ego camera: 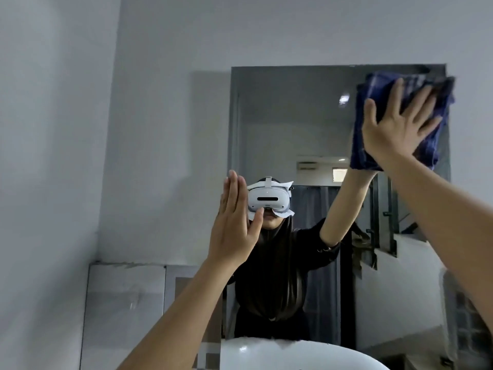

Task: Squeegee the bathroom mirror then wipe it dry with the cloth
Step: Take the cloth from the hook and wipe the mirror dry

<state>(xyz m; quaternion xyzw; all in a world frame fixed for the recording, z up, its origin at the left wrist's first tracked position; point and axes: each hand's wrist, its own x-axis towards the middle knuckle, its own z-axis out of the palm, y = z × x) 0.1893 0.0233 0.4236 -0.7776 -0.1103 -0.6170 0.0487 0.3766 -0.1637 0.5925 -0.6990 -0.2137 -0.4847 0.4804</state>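
Note:
A rectangular mirror [288, 124] hangs on the grey wall above a basin. A dark blue cloth [378, 84] is pressed flat against the mirror's upper right corner under my right hand [394, 129], whose fingers are spread over it. My left hand [232, 225] is raised with straight fingers held together at the mirror's left edge, holding nothing; whether it touches the glass I cannot tell. No squeegee is in view. The mirror reflects a person in dark clothing wearing a white headset.
A white basin rim [280, 353] curves along the bottom edge below the mirror. Grey marble-look tiles [125, 303] cover the lower wall at left. The wall corner [112, 129] runs down the left side.

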